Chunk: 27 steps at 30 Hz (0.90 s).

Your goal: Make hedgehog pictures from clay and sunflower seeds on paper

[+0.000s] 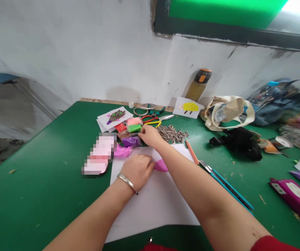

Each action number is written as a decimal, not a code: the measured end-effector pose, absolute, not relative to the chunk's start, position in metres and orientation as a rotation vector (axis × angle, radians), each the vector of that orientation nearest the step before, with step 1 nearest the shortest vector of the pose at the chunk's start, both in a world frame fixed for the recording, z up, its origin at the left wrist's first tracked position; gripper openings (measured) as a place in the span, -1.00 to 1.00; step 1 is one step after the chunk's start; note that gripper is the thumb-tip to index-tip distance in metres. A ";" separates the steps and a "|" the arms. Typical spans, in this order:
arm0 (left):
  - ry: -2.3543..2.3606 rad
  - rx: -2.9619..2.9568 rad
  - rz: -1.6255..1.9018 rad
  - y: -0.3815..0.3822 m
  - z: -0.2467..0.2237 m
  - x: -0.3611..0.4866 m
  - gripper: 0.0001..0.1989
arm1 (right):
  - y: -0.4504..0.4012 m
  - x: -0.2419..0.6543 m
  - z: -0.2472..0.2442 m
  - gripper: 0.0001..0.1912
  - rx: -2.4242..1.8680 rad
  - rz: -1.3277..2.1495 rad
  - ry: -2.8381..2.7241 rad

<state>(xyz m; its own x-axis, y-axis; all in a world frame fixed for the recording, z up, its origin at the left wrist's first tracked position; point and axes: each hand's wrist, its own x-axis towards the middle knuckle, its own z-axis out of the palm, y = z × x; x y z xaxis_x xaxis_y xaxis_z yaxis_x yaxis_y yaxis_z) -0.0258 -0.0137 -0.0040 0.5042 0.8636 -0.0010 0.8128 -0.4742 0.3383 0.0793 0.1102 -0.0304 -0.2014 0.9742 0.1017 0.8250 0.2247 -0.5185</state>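
**Hand Position and Work Status**

A pink clay patch (161, 165) lies on a white paper sheet (150, 205), just beside the left hand (136, 170), whose grip presses flat on the sheet, fingers together. The right hand (150, 136) rests at the clay packets (134, 128), its grip closed; any clamp cannot be confirmed. Striped sunflower seeds (172, 134) lie piled off the sheet, with none placed on it. The green counter (47, 167) also carries a teal utility knife (225, 184), before a white wall (74, 52).
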 end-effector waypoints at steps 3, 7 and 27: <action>1.403 2.466 0.286 -0.014 -0.005 -0.026 -0.70 | 0.106 0.082 -0.029 -0.93 -1.629 0.454 -2.063; 1.414 2.474 0.582 -0.014 -0.009 -0.029 -0.68 | 0.096 0.094 -0.018 -0.90 -1.588 0.405 -1.997; 1.306 1.519 0.932 -0.003 -0.001 -0.029 -0.69 | -0.012 0.147 -0.006 -0.85 -1.293 1.197 -1.319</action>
